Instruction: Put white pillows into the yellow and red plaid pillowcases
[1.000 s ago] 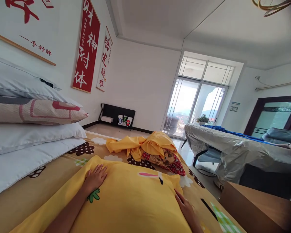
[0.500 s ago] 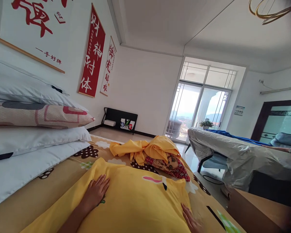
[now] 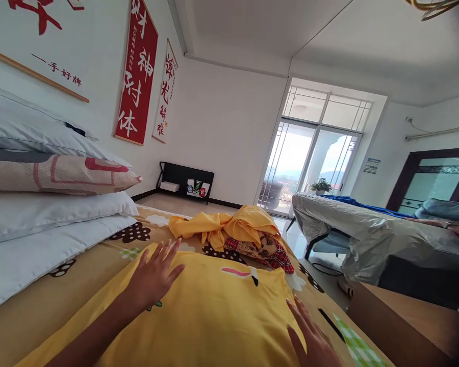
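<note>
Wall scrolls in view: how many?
3: a large white scroll, upper left, cut off by the frame; a red scroll right of it; a narrow white scroll farther right. More may hang out of view.

Pillowcase ctr, pillows L, box R

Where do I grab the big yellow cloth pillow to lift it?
Probably hold the puffy yellow cloth pillow by its two side edges, left hand from the left and right hand from the right: it lies flat on the brown flowered sheet, much wider than one hand.
</note>
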